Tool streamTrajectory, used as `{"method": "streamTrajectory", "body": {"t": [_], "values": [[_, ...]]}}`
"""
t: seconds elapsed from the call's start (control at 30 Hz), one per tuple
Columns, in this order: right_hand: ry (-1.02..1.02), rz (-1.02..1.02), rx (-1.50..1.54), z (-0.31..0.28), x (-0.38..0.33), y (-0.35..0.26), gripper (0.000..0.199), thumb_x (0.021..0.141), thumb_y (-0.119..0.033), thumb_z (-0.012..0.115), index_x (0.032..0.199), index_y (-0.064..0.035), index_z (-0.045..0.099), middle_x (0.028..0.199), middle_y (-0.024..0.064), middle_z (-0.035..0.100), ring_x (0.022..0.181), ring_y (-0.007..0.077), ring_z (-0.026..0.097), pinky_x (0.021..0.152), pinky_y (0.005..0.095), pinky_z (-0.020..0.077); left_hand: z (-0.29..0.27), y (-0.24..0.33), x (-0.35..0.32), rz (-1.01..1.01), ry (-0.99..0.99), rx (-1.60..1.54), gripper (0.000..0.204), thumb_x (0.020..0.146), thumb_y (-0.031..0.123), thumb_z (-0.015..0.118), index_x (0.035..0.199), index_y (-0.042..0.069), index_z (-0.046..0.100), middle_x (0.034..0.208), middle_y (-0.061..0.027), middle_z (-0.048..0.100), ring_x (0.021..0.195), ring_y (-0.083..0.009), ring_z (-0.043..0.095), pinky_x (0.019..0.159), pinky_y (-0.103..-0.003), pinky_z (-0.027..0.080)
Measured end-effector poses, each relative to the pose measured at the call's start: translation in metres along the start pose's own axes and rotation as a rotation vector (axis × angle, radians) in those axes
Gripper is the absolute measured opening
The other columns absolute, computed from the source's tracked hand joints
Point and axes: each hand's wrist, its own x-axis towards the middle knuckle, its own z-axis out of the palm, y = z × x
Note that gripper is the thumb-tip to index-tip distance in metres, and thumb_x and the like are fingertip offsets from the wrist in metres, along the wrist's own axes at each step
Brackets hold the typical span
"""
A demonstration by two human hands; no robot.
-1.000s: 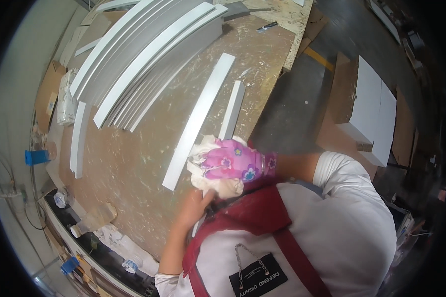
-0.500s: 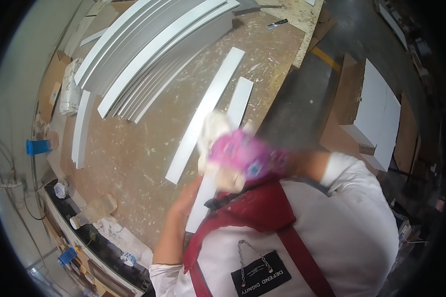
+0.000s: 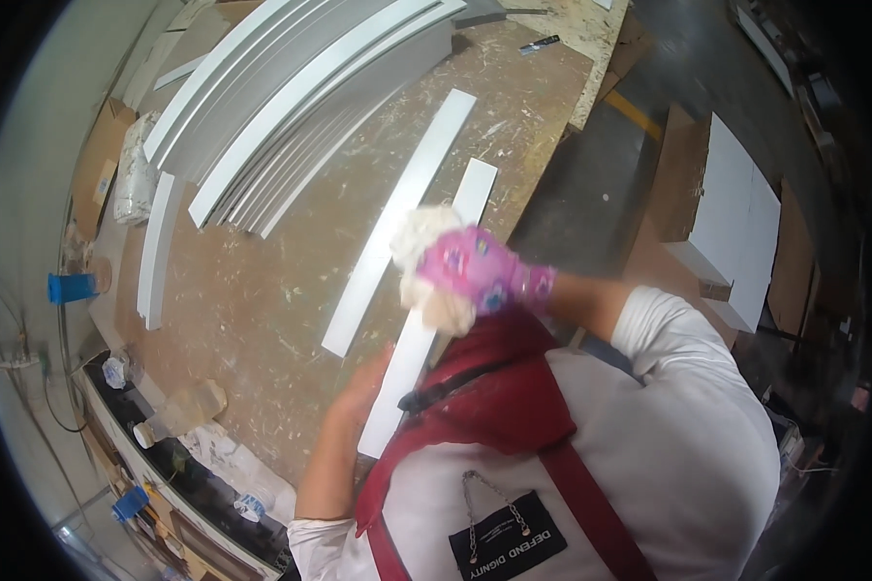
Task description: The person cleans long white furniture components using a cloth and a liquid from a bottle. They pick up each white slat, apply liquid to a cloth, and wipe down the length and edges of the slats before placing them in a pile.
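Observation:
A long white strip (image 3: 397, 392) lies slantwise at the table's near edge, against my red apron. My right hand (image 3: 480, 271), in a pink patterned glove, clutches a bunched cream rag (image 3: 426, 237) and presses it over the middle of this strip, hiding that part. My bare left hand (image 3: 363, 382) grips the strip's left edge nearer my body; its fingertips are faint and partly out of sight. A second, longer white strip (image 3: 397, 228) lies beside it on the left, partly behind the rag.
Stacked white strips (image 3: 300, 121) fill the table's far left, with a shorter piece (image 3: 155, 252) nearby. A knife-like tool (image 3: 540, 45) lies at the far edge. A plastic bottle (image 3: 189, 412) and blue clamp (image 3: 73, 288) are at left. A white-topped cardboard box (image 3: 731, 223) stands right.
My right hand and the rag have moved a little away from my body along the strip. That strip has shifted slightly toward me. My left hand stays at its edge.

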Motion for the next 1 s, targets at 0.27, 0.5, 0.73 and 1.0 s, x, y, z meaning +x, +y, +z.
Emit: {"method": "streamTrajectory", "body": {"t": [0.27,0.5,0.73,1.0], "values": [[-0.281,-0.612,-1.74,-0.038,0.068,-0.091,0.036,0.078,-0.023,0.057,0.11,-0.0054,0.056,0.093,0.0131,0.062,0.09,0.0249,0.062,0.079,0.0357,0.0487,-0.016,-0.008,0.007,-0.013,-0.041,-0.028,0.052,0.096,0.049,0.043,0.107,0.0,0.059,0.085,-0.0109,0.064,0.07,-0.0168,0.062,0.061,-0.027,0.051],[-0.082,-0.419,-1.712,-0.02,0.051,-0.107,0.023,0.08,-0.015,0.055,0.1,-0.0048,0.059,0.083,0.011,0.062,0.076,0.0267,0.063,0.07,0.0348,0.0506,-0.016,-0.015,0.005,-0.051,-0.045,-0.113,0.051,0.096,0.046,0.045,0.113,-0.001,0.057,0.091,-0.0138,0.065,0.076,-0.0194,0.064,0.064,-0.029,0.054],[-0.824,-0.483,-1.785,0.071,-0.008,-0.11,0.023,0.078,-0.022,0.057,0.098,-0.0096,0.06,0.093,0.0107,0.062,0.085,0.0241,0.062,0.076,0.0371,0.0488,-0.009,-0.01,0.002,-0.145,0.003,-0.35,0.048,0.096,0.041,0.048,0.117,-0.002,0.055,0.097,-0.0164,0.064,0.08,-0.0235,0.065,0.068,-0.033,0.057],[-0.217,-0.396,-1.915,0.017,0.028,-0.109,0.018,0.079,-0.026,0.057,0.092,-0.0155,0.063,0.092,0.0105,0.064,0.077,0.0242,0.062,0.067,0.0352,0.0502,-0.004,-0.009,0.007,-0.066,0.013,-0.254,0.042,0.099,0.039,0.041,0.109,0.001,0.056,0.086,-0.0115,0.062,0.068,-0.0183,0.059,0.056,-0.028,0.05]]}}
